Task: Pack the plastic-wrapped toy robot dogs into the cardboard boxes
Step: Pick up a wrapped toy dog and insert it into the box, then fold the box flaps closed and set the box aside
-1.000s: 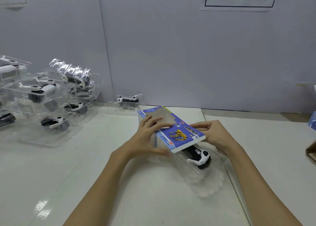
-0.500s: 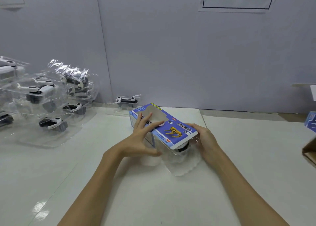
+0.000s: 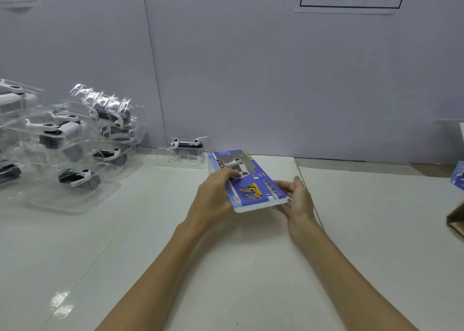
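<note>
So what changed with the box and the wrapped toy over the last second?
The plastic-wrapped toy dog, sticking out of the blue box a second ago, has slid fully inside. The right hand pushed it in; the left hand kept gripping the box. The stacked wrapped dogs stayed put.

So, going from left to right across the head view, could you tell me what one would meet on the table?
Pile of plastic-wrapped toy dogs → single wrapped toy dog by the wall → left hand → blue box → right hand → another blue box at the right edge.
</note>
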### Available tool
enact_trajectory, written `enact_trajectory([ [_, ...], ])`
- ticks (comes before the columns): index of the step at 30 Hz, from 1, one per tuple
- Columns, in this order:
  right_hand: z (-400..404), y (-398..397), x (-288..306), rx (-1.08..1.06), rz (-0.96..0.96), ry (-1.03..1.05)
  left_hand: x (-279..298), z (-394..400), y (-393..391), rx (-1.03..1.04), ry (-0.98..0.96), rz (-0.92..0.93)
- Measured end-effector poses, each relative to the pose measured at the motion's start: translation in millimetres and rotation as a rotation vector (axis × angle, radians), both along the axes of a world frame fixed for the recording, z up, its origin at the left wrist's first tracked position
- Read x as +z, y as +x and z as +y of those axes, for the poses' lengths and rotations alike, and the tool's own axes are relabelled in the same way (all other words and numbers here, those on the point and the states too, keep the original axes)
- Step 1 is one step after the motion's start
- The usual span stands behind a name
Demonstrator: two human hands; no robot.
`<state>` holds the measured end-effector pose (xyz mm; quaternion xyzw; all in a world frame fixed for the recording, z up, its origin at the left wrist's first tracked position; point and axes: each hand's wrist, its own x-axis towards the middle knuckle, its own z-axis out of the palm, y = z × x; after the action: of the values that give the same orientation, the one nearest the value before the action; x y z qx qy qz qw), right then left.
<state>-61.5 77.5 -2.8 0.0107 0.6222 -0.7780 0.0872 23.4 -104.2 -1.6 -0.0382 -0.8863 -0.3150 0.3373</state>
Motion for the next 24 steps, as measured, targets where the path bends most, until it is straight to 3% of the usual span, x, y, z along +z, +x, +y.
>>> enact_trajectory([
  [5,-9.2,12.3,0.3,0.015,0.166,0.188,-4.1,-7.1,-1.5,0.018,0.192,0.040],
  [7,-6.5,15.1,4.9,0.084,0.203,0.158,-0.8,-5.4,-3.6,0.079,0.323,0.100],
  [10,-1.5,21.0,9.7,0.307,0.311,-0.002,6.3,-8.7,-6.1,0.175,0.615,0.206],
  [13,-1.0,25.8,15.7,0.267,0.585,0.145,18.2,-12.2,0.7,0.082,0.906,0.214],
  [18,-4.7,35.5,31.7,0.060,0.796,0.215,31.0,-6.8,10.1,-0.222,0.658,0.218],
  [22,7.2,37.9,42.9,0.056,0.787,0.149,28.7,9.1,7.0,-0.111,0.334,0.314],
  [24,8.6,39.5,43.3,0.123,0.734,0.086,26.2,16.1,4.4,-0.133,0.324,0.344],
])
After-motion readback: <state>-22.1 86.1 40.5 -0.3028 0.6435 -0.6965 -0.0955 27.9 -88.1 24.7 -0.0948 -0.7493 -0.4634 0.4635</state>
